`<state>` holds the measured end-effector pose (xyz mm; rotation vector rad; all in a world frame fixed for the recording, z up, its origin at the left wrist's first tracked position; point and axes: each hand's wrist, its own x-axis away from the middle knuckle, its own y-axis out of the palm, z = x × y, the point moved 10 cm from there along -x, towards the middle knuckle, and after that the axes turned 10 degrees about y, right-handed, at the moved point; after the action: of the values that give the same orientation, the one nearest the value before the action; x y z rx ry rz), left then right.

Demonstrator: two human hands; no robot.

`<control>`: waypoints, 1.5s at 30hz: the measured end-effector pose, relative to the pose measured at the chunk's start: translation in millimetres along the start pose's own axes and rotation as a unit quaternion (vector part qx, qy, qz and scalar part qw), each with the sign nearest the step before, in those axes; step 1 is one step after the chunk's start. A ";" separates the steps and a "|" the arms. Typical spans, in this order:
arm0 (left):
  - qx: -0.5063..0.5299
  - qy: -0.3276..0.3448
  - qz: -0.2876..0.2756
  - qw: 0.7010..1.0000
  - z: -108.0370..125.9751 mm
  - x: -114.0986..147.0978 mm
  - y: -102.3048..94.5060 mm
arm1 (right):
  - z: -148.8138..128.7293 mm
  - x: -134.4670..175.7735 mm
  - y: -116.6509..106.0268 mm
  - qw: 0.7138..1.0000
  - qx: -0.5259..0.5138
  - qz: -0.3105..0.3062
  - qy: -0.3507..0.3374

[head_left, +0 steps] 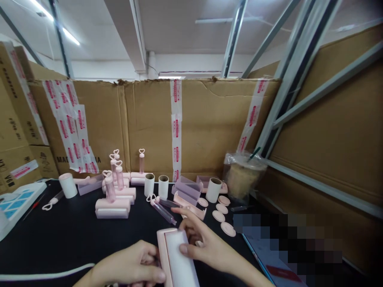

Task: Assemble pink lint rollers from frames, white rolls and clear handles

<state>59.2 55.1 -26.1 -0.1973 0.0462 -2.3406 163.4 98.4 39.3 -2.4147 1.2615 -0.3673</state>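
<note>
Low in the middle of the view is a pink lint roller [178, 255] with a white roll in its casing, tilted between my hands. My left hand [136, 261] grips its pink side, thumb in front and fingers curled behind. My right hand [201, 239] holds the other side, thumb pressed on the white roll and index finger stretched out past the far end. Beyond it lie clear pink handles with heart-shaped loops [161, 209] and a pink casing part [190, 205]. Several pink round end caps [228, 229] lie to the right of my right hand.
Assembled pink lint rollers [113, 208] stand at left centre. White paper rolls [214, 190] and purple-tinted covers [187, 190] stand at the back, before a cardboard wall [149, 119]. A bagged drink cup [243, 177] is at right, a cable [48, 276] at left.
</note>
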 end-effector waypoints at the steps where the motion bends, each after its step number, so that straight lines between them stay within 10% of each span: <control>1: 0.001 0.001 0.001 1.000 1.2 0.3 -1.5 | 0.9 1.3 -5.3 1.000 0.013 0.001 0.006; 9: 0.136 0.046 0.124 0.982 6.1 -0.5 -26.7 | -8.4 4.5 -134.4 0.981 0.038 0.191 -0.004; 15: 0.139 0.084 0.183 0.970 4.3 -6.4 -45.8 | -22.0 -39.1 -179.5 0.872 0.380 0.308 -0.010; 27: 0.154 0.093 0.177 0.968 -1.7 -10.2 -45.9 | 13.0 -85.0 -156.2 0.841 0.474 0.261 0.013; 35: 0.223 0.157 0.174 0.946 24.6 -0.7 -33.0 | -39.2 -19.1 -98.5 0.890 0.365 0.258 -0.087; 39: 0.210 0.189 0.188 0.941 34.5 1.6 -28.8 | -22.8 -1.6 -32.0 0.990 0.017 0.115 -0.074; 45: 0.129 0.175 0.147 0.965 27.9 -2.1 -22.8 | 7.2 -2.2 -9.0 0.966 -0.241 0.095 -0.021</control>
<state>48.9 73.4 3.3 0.3338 -0.0530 -2.0337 171.5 106.5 36.8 -2.6321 1.7053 0.0589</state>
